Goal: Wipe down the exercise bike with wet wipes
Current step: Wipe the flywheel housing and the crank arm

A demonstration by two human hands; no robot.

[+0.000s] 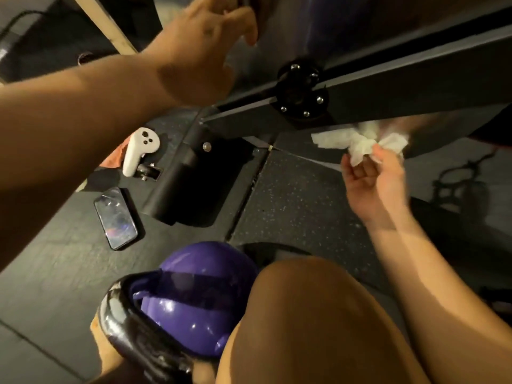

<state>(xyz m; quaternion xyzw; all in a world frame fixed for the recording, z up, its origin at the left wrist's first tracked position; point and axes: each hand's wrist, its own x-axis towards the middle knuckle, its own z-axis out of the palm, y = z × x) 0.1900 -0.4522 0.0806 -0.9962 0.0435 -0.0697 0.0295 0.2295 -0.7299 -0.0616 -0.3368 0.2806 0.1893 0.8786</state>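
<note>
**Wiping under the frame of the bike**

The wet wipe (pixel 360 145) is crumpled into a loose ball just under the lower edge of the frame beam (pixel 415 87) of the exercise bike (pixel 188 184), to the right of the round hub (pixel 300 92) with its bolts. It is blurred, so I cannot tell if it touches the beam.

My right hand (pixel 374 184) pinches the wipe from below, with the fingers curled on it and the palm turned up. I judge that I am in the middle of the wiping, at the low part of the frame. The next move calls for pressing the wipe against the beam and drawing it along.

My left hand (pixel 205 37) reaches up to a dark part at the top. Its fingers are bent, but I cannot tell if they hold anything.

On the floor (pixel 291 189) lie a phone (pixel 116 217), a white controller (pixel 140 151) and a purple kettlebell (pixel 199 286).
</note>
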